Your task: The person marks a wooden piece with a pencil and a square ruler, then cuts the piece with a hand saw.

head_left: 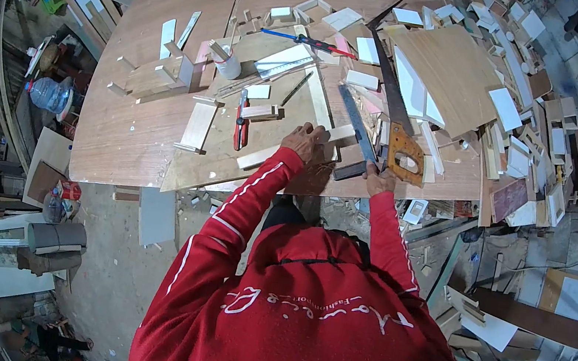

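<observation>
My left hand (303,142) is closed over a pale wooden strip (343,135) lying on the board, its fingers curled down onto the wood. My right hand (380,182) grips the near end of a long, straight, blue-grey metal blade (357,122), which points away from me and crosses the strip's right end. Its handle is hidden in my fingers. Beside that hand, a dark block (349,171) sits at the table edge. Just right lies a large handsaw with a wooden handle (406,158). Another pale wooden bar (256,158) extends left of my left wrist.
Red-handled pliers or cutters (242,120), a pencil (297,89) and a white glue pot (228,65) lie about the worktable (122,148). A small wooden piece with pegs (162,79) stands left. Plywood (447,73) and many offcuts crowd the right side.
</observation>
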The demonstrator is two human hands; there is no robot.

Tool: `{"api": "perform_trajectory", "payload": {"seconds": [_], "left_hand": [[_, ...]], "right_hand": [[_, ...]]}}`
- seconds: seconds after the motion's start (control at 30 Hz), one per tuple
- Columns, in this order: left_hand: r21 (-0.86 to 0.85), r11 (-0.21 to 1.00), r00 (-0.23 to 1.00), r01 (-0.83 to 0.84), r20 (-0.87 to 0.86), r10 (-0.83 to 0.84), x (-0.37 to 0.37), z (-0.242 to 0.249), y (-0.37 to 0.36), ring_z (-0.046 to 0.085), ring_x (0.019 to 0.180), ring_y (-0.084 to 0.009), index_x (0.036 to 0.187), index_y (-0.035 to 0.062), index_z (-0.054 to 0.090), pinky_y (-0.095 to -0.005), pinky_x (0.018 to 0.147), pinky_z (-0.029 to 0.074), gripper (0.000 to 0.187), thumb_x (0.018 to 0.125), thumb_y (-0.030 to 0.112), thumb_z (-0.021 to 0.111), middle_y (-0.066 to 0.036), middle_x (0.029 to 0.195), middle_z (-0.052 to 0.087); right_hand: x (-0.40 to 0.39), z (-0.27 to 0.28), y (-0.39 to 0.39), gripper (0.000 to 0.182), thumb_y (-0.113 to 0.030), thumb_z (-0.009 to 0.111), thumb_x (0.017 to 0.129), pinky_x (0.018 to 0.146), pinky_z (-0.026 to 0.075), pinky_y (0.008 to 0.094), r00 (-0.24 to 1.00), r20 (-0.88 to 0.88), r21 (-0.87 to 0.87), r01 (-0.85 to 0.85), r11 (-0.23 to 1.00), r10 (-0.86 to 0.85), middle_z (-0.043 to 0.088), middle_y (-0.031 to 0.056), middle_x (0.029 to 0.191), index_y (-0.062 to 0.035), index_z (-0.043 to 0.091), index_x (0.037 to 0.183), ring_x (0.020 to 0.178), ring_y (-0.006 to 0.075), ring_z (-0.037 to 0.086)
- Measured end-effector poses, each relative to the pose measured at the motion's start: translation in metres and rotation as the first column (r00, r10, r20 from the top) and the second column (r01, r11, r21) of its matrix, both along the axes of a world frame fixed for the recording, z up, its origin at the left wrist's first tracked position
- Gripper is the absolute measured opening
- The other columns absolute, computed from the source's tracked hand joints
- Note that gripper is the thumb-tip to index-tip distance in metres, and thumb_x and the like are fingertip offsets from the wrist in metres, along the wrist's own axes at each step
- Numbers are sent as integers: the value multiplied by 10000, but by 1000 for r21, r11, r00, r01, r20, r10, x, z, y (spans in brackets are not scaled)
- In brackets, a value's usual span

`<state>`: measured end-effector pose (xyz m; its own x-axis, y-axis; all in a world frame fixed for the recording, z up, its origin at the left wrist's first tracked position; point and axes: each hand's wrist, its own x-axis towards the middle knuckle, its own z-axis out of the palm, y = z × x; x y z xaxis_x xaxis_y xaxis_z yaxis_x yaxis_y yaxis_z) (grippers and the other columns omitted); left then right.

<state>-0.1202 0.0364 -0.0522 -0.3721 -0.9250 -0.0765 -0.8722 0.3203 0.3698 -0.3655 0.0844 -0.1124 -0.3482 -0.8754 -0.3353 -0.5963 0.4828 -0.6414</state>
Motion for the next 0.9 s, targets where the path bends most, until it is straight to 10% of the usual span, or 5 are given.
{"api": "perform_trajectory", "payload": {"seconds": [0.13, 0.53, 0.63, 0.7, 0.9], "left_hand": [[-114, 990, 995, -78, -68, 70, -10, -7, 4, 519, 1048, -326, 1203, 221, 545, -433, 845, 481, 427, 793, 110, 587, -96, 1097, 517], [-253, 949, 980, -187, -108, 165, -15, -29, 11, 451, 1077, -282, 1207, 202, 538, -466, 840, 388, 446, 769, 222, 618, -78, 1098, 496], [-288, 936, 977, -202, -128, 172, -11, -33, 12, 451, 1084, -281, 1231, 176, 509, -461, 859, 379, 449, 790, 201, 589, -83, 1115, 496], [-307, 929, 976, -207, -132, 174, -7, -34, 14, 452, 1089, -280, 1241, 165, 497, -460, 868, 374, 452, 797, 191, 579, -85, 1125, 496], [-343, 919, 975, -194, -176, 140, 3, -39, 18, 440, 1127, -287, 1250, 164, 497, -457, 934, 345, 509, 760, 236, 612, -92, 1174, 491]], "right_hand": [[10, 14, 11, 390, -405, 588, 838, 772, 496, 355, 998, 5, -115, 56, 992, -56, 676, 78, 667, -30, 679, 778, 722, 271, 651], [25, 49, 5, 565, -373, 497, 895, 902, 463, 456, 977, -209, -229, -16, 973, -33, 576, 338, 1124, 56, 449, 1260, 1003, 459, 591], [24, 27, -26, 492, -376, 423, 923, 890, 449, 484, 852, -491, -317, -370, 873, 183, 584, 343, 1076, 39, 482, 1179, 981, 476, 584], [70, 127, -30, 402, -334, 414, 933, 861, 441, 509, 990, -23, -217, -138, 966, 137, 588, 337, 1030, 38, 508, 1053, 950, 497, 572], [133, 111, -111, 330, -315, 438, 918, 788, 452, 494, 843, 27, -321, -502, 803, 538, 612, 275, 986, -19, 575, 972, 892, 476, 580]]}}
